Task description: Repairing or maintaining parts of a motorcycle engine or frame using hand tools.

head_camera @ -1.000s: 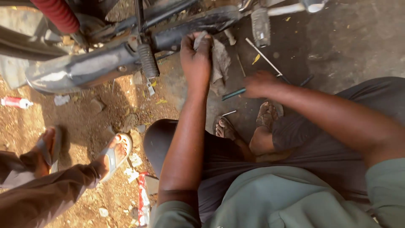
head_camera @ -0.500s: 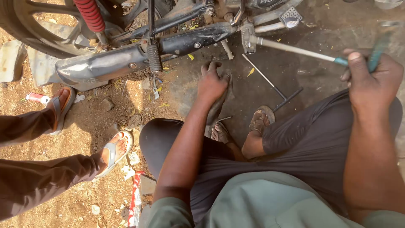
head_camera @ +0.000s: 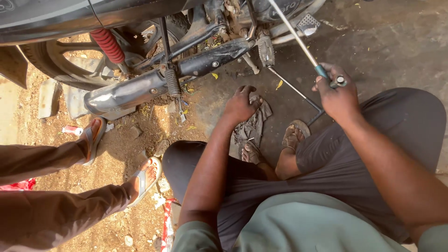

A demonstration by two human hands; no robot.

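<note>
My right hand [head_camera: 337,93] grips the teal handle of a long metal tool [head_camera: 298,38] whose shaft slants up toward the underside of a motorcycle [head_camera: 200,51]. My left hand [head_camera: 241,103] rests palm down on a dirty grey rag [head_camera: 254,122] on the ground, fingers curled. I squat with my sandalled feet [head_camera: 294,135] just below the rag. A thin metal rod [head_camera: 294,88] lies on the ground between my hands. The motorcycle's exhaust pipe [head_camera: 123,93] and red shock spring [head_camera: 107,44] are at the upper left.
Another person's legs in brown trousers and sandals [head_camera: 93,135] stretch in from the left. Stones [head_camera: 49,98] sit under the rear wheel [head_camera: 60,70]. Litter lies on the dirt, and dark stained concrete [head_camera: 387,46] covers the right.
My right hand lifted the long tool off the ground and raised it toward the motorcycle. My left hand came down from the frame onto the rag. The view tilted upward.
</note>
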